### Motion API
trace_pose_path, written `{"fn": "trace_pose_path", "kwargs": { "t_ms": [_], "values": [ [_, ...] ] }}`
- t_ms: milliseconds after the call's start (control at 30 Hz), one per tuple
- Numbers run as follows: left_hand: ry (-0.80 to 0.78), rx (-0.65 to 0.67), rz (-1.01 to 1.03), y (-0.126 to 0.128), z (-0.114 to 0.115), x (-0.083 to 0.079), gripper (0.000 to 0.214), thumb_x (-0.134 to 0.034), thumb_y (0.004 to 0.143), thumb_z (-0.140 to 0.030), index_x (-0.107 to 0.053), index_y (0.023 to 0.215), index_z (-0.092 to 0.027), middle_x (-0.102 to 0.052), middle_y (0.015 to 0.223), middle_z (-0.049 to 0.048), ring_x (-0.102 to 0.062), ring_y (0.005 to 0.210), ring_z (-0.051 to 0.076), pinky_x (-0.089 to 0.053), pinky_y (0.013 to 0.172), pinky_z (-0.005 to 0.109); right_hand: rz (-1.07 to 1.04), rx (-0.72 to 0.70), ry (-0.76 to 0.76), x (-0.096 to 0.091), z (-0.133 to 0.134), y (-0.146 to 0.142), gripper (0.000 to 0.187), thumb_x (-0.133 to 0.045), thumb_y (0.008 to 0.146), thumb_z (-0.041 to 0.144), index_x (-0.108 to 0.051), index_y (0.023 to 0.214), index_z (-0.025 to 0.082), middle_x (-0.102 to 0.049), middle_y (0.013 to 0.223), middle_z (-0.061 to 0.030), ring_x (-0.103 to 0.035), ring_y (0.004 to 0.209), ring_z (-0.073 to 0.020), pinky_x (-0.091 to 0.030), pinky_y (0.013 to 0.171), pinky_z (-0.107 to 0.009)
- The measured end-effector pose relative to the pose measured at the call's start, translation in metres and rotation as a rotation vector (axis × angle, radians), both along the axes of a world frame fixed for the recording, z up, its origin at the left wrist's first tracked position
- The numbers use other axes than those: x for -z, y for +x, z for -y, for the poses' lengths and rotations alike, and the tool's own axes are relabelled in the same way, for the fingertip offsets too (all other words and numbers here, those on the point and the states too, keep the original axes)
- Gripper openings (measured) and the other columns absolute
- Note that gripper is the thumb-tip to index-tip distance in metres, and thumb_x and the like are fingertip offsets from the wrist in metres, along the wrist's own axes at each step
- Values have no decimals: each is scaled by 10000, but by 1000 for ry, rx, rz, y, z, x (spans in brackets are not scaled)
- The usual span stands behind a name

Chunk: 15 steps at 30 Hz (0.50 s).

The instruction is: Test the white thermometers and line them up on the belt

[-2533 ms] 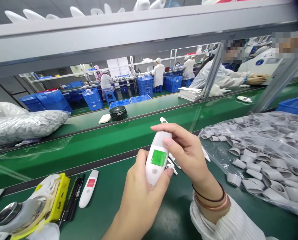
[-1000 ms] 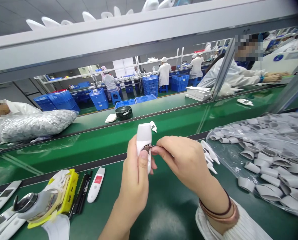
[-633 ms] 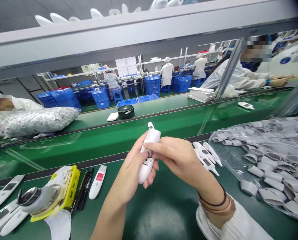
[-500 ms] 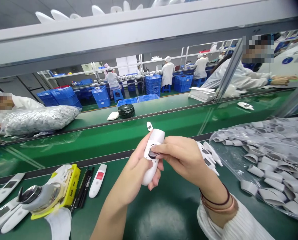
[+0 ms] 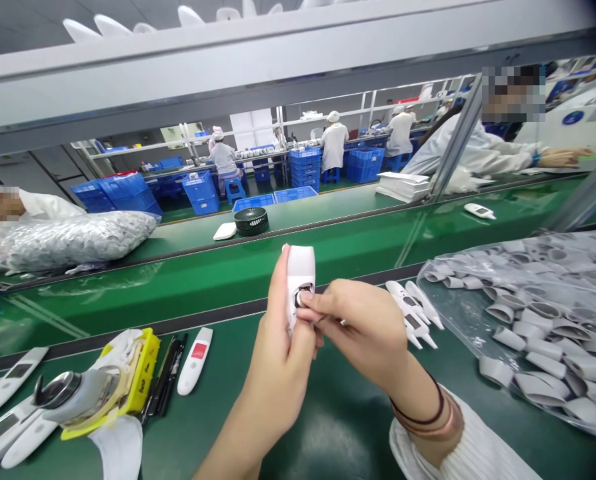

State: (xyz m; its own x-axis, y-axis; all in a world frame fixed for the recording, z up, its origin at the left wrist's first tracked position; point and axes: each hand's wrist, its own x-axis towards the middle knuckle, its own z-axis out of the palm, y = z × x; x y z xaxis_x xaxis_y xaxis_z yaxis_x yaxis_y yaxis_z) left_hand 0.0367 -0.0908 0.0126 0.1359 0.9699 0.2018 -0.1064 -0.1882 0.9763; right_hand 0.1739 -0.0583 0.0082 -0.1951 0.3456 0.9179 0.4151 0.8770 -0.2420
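My left hand is wrapped around a white handheld thermometer, held nearly upright above the bench with its back towards me. A round opening shows in the thermometer's back. At this opening, the fingertips of my right hand pinch a coin battery; its edge shows silver, and the fingers cover most of it. Whether the battery sits fully inside the opening I cannot tell. Just beyond my right hand, several white thermometers with tapered tips lie on the green bench.
On the right a clear bag spills grey-white sleeve parts. At left are a yellow bin, black pens, a thermometer with a red screen and a bottle. Beyond the green conveyor, co-workers sit at both sides.
My left hand has turned the thermometer more upright and shifted it slightly left. The right hand has moved along with it, still pinching at the opening.
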Motion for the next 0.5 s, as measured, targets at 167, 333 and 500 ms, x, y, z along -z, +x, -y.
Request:
{"fn": "trace_pose_path", "kwargs": {
  "t_ms": [167,333,500],
  "values": [
    [151,-87,-203,7,2,9,720,-467,967,-137,-279,1594,-436,-662,1138,35,-601,735,170,-506,676,273,-395,-419,-887,-8,-1,1,399,-860,744,441,-593,921,204,-560,664,53,-517,517,-94,-483,471,-224],
    [224,-173,-209,21,11,11,813,-465,905,-74,-219,1614,-387,-638,1373,51,-670,1111,242,-525,942,355,-442,-389,-991,-16,10,-2,431,-863,718,484,-655,922,167,-488,627,52,-485,521,-95,-469,469,-222],
    [36,78,-115,17,3,8,758,-423,949,-117,-175,1620,-369,-668,1084,46,-622,808,166,-526,737,289,-218,-41,-827,-2,13,33,448,-786,788,431,-665,1144,188,-543,673,31,-527,530,-124,-434,479,-239]
  ]
}}
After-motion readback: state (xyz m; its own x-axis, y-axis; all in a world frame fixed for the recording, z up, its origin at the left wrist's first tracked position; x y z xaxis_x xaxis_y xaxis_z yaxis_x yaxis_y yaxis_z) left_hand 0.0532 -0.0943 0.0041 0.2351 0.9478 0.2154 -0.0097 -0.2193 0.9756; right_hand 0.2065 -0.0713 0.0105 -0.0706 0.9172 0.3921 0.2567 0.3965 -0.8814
